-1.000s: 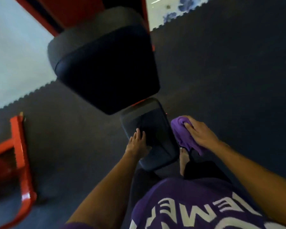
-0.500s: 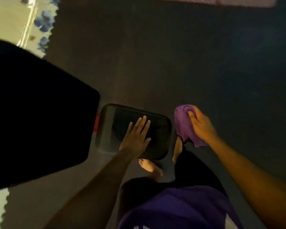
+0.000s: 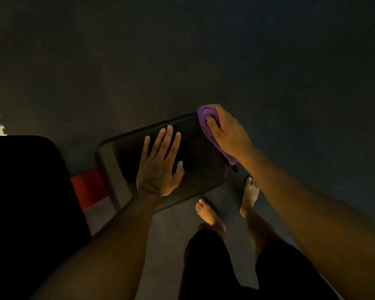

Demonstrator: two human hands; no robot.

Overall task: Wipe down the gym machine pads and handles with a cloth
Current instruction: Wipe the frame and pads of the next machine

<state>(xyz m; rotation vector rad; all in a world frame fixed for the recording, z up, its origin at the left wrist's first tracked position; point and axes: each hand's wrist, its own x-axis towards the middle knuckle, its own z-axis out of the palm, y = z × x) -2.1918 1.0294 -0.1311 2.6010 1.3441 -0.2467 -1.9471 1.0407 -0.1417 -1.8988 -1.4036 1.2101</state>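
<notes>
The left hand [image 3: 159, 167] lay flat, fingers straight, on the black seat pad [image 3: 195, 169]; the right hand [image 3: 227, 133] gripped a bunched purple cloth [image 3: 205, 124] against the pad's two o'clock corner; bare feet [image 3: 207, 213] stood at five o'clock.

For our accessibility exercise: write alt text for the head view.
A right hand presses a purple cloth on a black seat pad's far corner; the left hand lies flat on it. Bare feet stand on dark floor.
</notes>
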